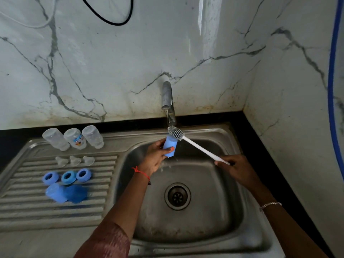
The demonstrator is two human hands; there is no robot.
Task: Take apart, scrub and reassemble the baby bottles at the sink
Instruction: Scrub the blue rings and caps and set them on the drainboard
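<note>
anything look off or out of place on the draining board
Mostly tidy: the clear plastic bottles, clear teats and blue screw rings stand in rows of three. Only the two blue plastic caps at the front lie tipped on their sides, overlapping.

I've got three clear bottles (74, 138) upside down at the drainboard's (28, 207) back edge; nipples (75, 161), blue rings (68, 177), caps (55, 192) rowed in front.

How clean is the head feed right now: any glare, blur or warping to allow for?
Head view: wide-angle warping bends the counter edge; a glare streak runs down the wall; the two caps on the drainboard look smeared; the brush, left hand and right hand are sharp; the sink is dim but readable.
</note>
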